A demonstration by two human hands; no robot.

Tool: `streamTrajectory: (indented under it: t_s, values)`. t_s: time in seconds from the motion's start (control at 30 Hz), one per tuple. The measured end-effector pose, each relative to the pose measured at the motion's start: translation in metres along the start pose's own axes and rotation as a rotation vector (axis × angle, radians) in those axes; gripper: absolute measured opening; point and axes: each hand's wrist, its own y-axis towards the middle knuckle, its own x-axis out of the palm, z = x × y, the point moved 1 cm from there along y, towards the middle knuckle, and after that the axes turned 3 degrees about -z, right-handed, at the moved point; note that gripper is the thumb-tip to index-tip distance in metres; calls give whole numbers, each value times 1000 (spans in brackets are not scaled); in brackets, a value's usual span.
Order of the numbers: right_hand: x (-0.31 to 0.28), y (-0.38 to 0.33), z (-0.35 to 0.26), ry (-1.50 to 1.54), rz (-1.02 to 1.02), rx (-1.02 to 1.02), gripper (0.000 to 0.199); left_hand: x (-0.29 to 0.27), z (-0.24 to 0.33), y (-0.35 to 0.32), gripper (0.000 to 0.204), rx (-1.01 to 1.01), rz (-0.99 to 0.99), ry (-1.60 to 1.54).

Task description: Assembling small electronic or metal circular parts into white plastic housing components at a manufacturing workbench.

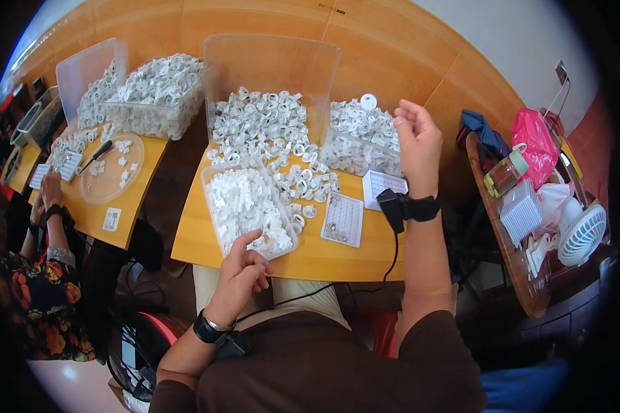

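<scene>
My right hand (420,141) is raised beside a clear bin (365,155) heaped with white plastic parts. Its fingers are loosely bent, and nothing shows in them. Just left of the fingertips is a round white cap-like part (368,102); whether it rests on the heap or is in the air I cannot tell. At the near edge of a clear tray (293,237) of small white plastic pieces (244,203) is my left hand (241,275), fingers apart and partly curled, with no object visible in it. White ring-shaped parts (262,124) spill from a tipped clear bin (272,51) onto the table.
A white tray (342,219) holds small metal pieces; a white slotted box (382,186) stands behind it. A black cable (396,258) hangs from my right wrist. At left, another person's hands (50,189) work at a second table. A side table (486,186) holds a fan (582,235) and bottle.
</scene>
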Motion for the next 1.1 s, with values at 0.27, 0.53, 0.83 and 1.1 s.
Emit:
streamTrajectory:
  t_s: [0.27, 0.53, 0.83, 1.1]
  values:
    - [33, -61, 46, -195, -634, 145, 14, -4, -1, -2, 53, -21, -22, -11]
    - [68, -101, 73, -512, -933, 77, 14, -1, -1, -2, 51, -35, -34, -8]
    - [80, -114, 97, -490, -781, 27, 13, 2, -3, -1, 48, -59, -48, -4]
    - [62, -105, 94, 212, -823, 662, 11, 6, -5, 4, 46, -91, -82, -10]
